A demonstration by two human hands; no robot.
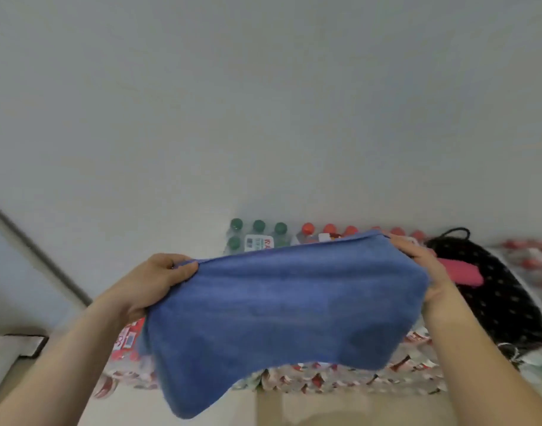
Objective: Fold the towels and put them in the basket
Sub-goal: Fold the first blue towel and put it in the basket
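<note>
Holding blue towel (294, 312) stretched in mid-air before bottle packs (257, 239), pinched at its top corners by left grip (159, 281) and right grip (426, 269), both curled on cloth; folding step, next probably bringing corners together evenly; basket unseen.

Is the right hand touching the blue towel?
Touching. The head view shows the right hand gripping the blue towel at its right end, fingers curled over the top corner.
</note>
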